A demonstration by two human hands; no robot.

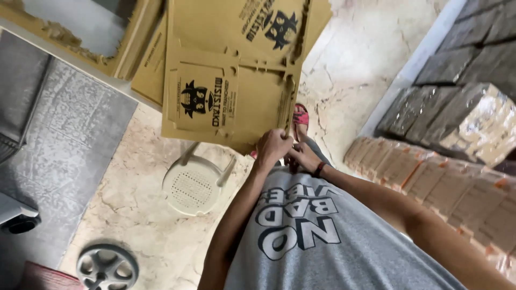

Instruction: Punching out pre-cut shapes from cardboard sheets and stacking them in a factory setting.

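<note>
Marble floor [156, 225]; hands [285, 150] seemingly on flat carton [231, 75]

Brown flat cardboard sheet [236, 70] with black printed cartoon figures, right above the fingers [271, 140]. Cream perforated stool [193, 185] left of them, grey shirt [322, 236] with white-and-navy lettering below, veined beige marble floor [355, 59].

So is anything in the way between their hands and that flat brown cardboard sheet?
Nothing visible: the left hand already grips the lower edge of the flat cardboard sheet, and the right hand touches that edge beside it. The white plastic stool stands below, apart.
</note>
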